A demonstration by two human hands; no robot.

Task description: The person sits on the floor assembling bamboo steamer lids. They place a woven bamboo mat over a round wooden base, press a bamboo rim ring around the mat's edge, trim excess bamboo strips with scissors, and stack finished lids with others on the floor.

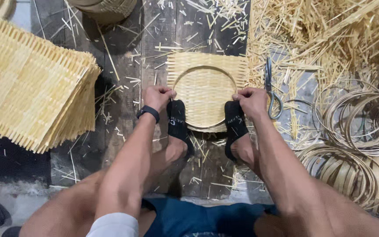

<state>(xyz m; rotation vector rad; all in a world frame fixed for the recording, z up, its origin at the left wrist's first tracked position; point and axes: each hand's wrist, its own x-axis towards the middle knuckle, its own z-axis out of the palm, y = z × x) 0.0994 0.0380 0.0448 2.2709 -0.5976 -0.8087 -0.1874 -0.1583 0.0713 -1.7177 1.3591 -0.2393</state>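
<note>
A square woven bamboo mat (207,70) lies on the dark wooden floor with a round bamboo hoop (205,127) pressed into it, so its middle sinks like a shallow dish. My left hand (158,97) grips the hoop's left rim with closed fingers. My right hand (251,101) grips the right rim the same way. My two feet in black socks (178,123) (234,125) press on the near edge of the mat, just inside each hand. A dark band sits on my left wrist.
A tall stack of woven bamboo mats (27,83) lies at the left. Scissors (270,90) rest right of the mat. Several bamboo hoops (360,118) pile up at the right, loose bamboo strips (321,30) at the back right, a basket (106,8) at the top.
</note>
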